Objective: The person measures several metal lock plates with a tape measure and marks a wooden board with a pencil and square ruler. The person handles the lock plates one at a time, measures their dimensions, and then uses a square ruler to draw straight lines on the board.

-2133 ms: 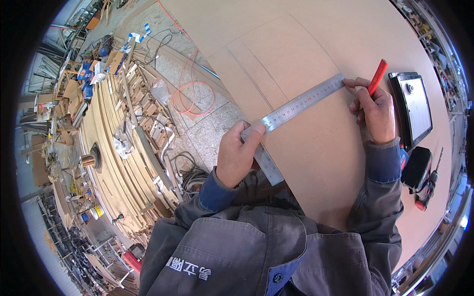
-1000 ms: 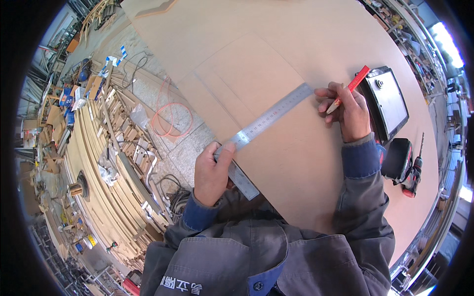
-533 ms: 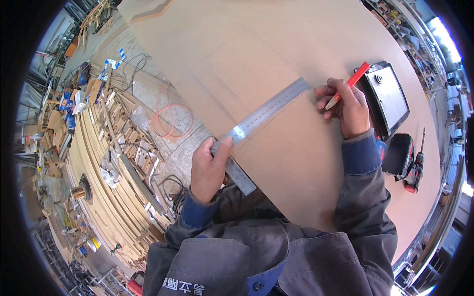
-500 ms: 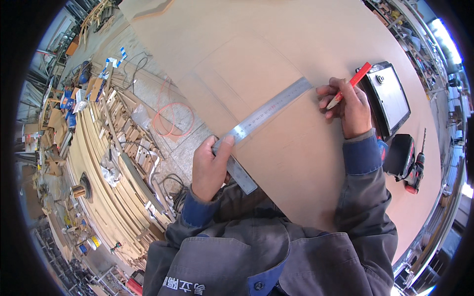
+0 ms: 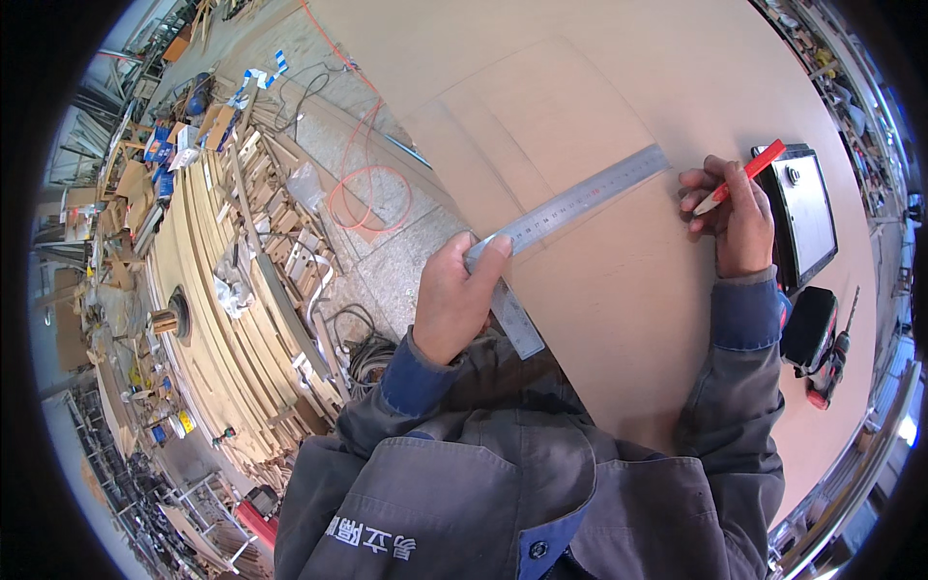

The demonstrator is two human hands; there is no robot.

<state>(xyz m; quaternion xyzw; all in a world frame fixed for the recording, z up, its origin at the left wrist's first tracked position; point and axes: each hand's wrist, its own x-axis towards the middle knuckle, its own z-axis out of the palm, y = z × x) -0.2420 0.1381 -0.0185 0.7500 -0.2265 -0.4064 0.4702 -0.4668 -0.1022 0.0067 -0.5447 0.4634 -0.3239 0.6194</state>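
My left hand (image 5: 454,295) grips a steel carpenter's square (image 5: 580,193) near its corner, thumb on top. The long blade lies flat across a tan board (image 5: 599,319), while the short arm runs along the board's left edge. Thin pencil lines are drawn on the board beyond the blade. Between the fingers of my right hand (image 5: 737,217), a red carpenter's pencil (image 5: 749,176) is held slanted, tip down and to the left. That tip is just right of the blade's far end, and whether it touches the board I cannot tell.
Right of my right hand lie a black-framed tablet-like case (image 5: 804,215) and a cordless drill (image 5: 829,362) with a long bit. Left of the board, the floor holds stacked wood strips (image 5: 208,319), offcuts, an orange hose (image 5: 372,198) and coiled cable (image 5: 367,362).
The whole view has shifted, so the board, square and hands appear farther right. My left hand still grips the square and my right hand still holds the pencil.
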